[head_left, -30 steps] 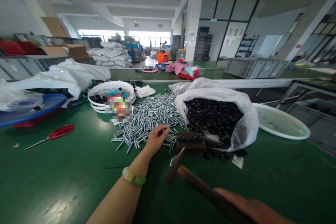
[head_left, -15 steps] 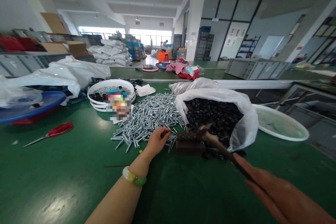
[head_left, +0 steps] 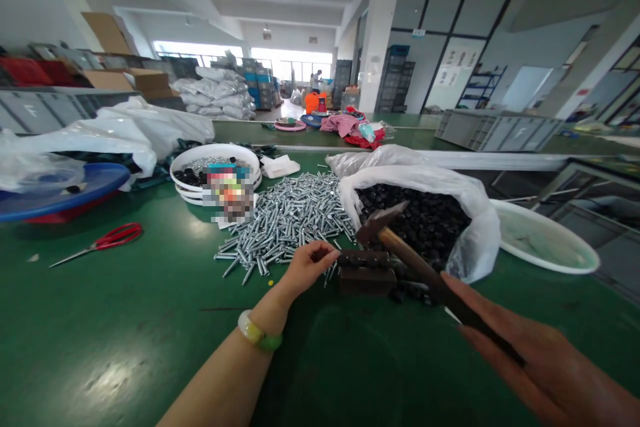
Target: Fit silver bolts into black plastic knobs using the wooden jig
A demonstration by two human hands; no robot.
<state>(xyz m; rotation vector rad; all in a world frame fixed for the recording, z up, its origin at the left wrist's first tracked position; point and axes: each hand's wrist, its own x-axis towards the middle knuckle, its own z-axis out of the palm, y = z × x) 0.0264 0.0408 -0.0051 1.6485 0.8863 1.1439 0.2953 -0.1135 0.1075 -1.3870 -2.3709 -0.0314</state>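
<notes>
My right hand is wrapped round the wooden handle of a hammer. The hammer's metal head is raised a little above a dark block, which has small black pieces lined up along its top. At the block's left end, my left hand has thumb and forefinger pinched together; whatever may be between them is too small to make out. Behind that hand spreads a heap of silver screws. A clear plastic bag full of black caps lies open behind the hammer.
Red-handled scissors lie on the green table at left. Stacked white trays hold metal and black parts. A blue tray stands far left, a white round lid at right. Grey crates sit farther back.
The hammer head has risen from the pieces on the block. My left hand has shifted slightly right, its fingertips now at the block's end. The whole view has shifted slightly.
</notes>
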